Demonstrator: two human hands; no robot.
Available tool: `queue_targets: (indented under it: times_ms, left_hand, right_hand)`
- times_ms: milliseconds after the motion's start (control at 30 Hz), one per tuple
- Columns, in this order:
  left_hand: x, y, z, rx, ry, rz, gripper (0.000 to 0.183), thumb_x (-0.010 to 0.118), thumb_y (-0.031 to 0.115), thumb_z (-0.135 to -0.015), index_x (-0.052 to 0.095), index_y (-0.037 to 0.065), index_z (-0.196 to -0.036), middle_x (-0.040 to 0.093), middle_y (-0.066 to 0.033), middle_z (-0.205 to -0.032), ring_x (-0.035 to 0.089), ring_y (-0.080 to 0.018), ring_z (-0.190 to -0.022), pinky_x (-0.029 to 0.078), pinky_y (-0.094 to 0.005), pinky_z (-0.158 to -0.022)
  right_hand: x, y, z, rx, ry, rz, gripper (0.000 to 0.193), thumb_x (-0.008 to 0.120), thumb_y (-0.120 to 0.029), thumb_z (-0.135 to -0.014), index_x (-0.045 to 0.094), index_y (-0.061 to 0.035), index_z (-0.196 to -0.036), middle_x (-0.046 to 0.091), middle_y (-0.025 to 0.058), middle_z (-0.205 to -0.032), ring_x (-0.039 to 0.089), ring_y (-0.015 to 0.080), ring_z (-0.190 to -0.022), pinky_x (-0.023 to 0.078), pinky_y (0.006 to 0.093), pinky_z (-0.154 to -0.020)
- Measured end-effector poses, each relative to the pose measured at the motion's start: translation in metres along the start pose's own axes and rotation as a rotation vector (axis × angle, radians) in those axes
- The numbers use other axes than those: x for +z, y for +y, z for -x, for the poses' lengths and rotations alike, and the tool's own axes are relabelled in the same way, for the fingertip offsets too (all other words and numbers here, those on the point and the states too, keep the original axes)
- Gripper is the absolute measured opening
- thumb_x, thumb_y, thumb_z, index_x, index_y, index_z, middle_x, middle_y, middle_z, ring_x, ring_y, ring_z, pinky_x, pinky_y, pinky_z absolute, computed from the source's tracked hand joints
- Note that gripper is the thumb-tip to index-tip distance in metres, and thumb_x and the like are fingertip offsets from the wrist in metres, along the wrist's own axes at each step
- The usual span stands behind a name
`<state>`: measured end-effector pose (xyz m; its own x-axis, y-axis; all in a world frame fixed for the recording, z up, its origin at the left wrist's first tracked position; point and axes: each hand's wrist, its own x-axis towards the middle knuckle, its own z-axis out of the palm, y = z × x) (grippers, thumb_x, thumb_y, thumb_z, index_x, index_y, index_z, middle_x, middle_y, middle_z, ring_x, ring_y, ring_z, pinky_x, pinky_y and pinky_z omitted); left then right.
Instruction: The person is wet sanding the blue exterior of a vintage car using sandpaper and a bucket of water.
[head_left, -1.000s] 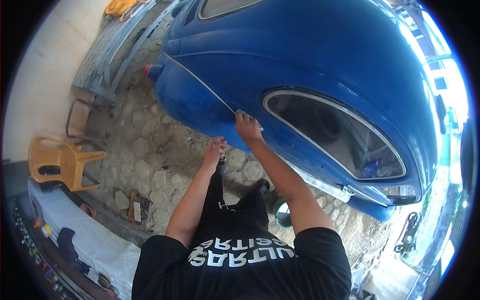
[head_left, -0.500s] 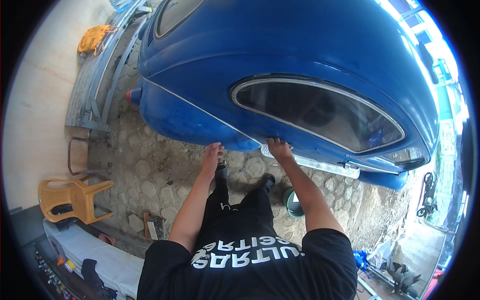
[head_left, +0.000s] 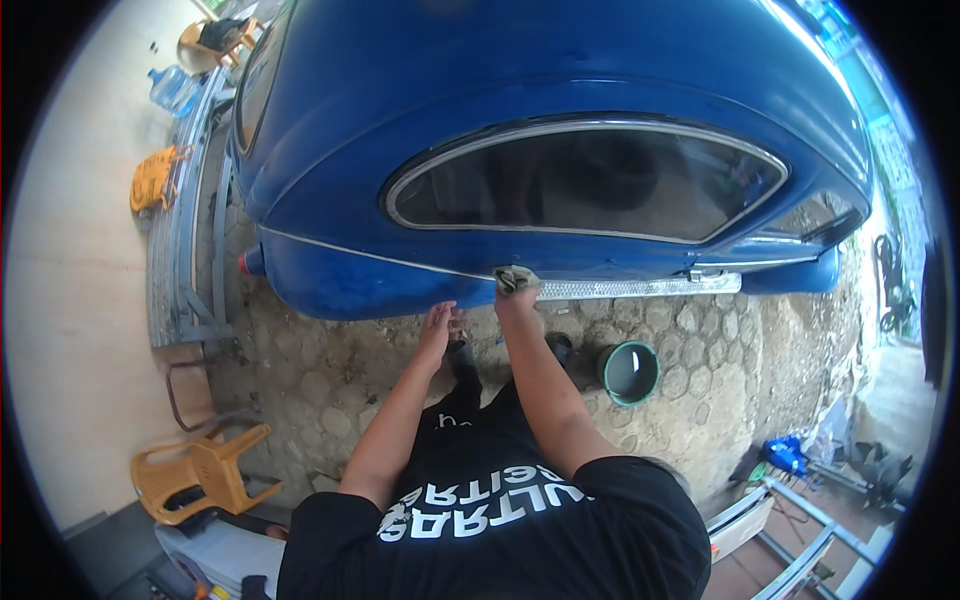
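Observation:
A blue rounded car (head_left: pixel 400 262) fills the far side, with a curved side window (head_left: pixel 590 185) in a bright metal frame. My right hand (head_left: pixel 517 298) presses a crumpled grey-green cloth (head_left: pixel 516 277) to the car's lower side, by the rear fender (head_left: pixel 340 285) and the end of the shiny running board (head_left: pixel 640 287). Its fingers are partly hidden by the cloth. My left hand (head_left: pixel 440 322) is just below the fender's lower edge, fingers stretched and holding nothing. Whether it touches the car I cannot tell.
A green bucket (head_left: pixel 629 373) with liquid stands on the hexagonal paving (head_left: pixel 330 385), right of my feet. At the left are a yellow-orange plastic chair (head_left: pixel 205 472), a metal rack (head_left: pixel 182 260) and a wall. Metal frames (head_left: pixel 790 535) and a blue bundle (head_left: pixel 785 455) lie at the lower right.
My right hand has shifted left along the car's side, and the cloth in it now shows. The view has turned, bringing more of the bucket into sight. My left hand stays open near the fender.

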<state>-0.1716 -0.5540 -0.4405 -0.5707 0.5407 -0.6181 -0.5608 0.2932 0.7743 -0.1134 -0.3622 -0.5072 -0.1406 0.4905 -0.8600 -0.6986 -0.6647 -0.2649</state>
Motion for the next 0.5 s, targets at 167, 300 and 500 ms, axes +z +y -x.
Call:
queue_targets:
  times_ms: [167,300,500]
  left_hand:
    - [-0.025,-0.005,-0.003,-0.009,0.024,-0.078,0.038,0.051,0.044,-0.110,0.061,0.014,-0.130,0.068,-0.0007,-0.115,0.065,-0.0110,-0.093,0.050,-0.0277,-0.073]
    - [-0.036,-0.003,-0.011,-0.010,0.031,-0.098,0.034,0.048,0.036,-0.112,0.059,0.010,-0.130,0.068,-0.0022,-0.113,0.064,-0.0122,-0.092,0.052,-0.0301,-0.072]
    - [-0.003,0.025,-0.013,-0.035,-0.035,-0.120,0.033,0.049,0.034,-0.112,0.059,0.010,-0.132,0.067,-0.0023,-0.115,0.064,-0.0122,-0.093,0.052,-0.0303,-0.075]
  right_hand:
    - [0.058,0.033,0.035,0.115,0.395,0.049,0.038,0.041,-0.050,-0.106,0.065,-0.0204,-0.105,0.064,0.0010,-0.099,0.053,0.0247,-0.084,0.043,0.0415,-0.068]
    - [0.046,0.050,0.037,0.288,0.026,0.033,0.033,0.046,-0.045,-0.105,0.063,-0.0205,-0.091,0.060,-0.0001,-0.080,0.050,0.0217,-0.067,0.039,0.0394,-0.056]
    - [0.031,-0.028,-0.025,0.400,-0.080,-0.075,0.038,0.042,-0.046,-0.104,0.056,-0.0212,-0.079,0.053,-0.0055,-0.065,0.045,0.0193,-0.051,0.036,0.0373,-0.047]
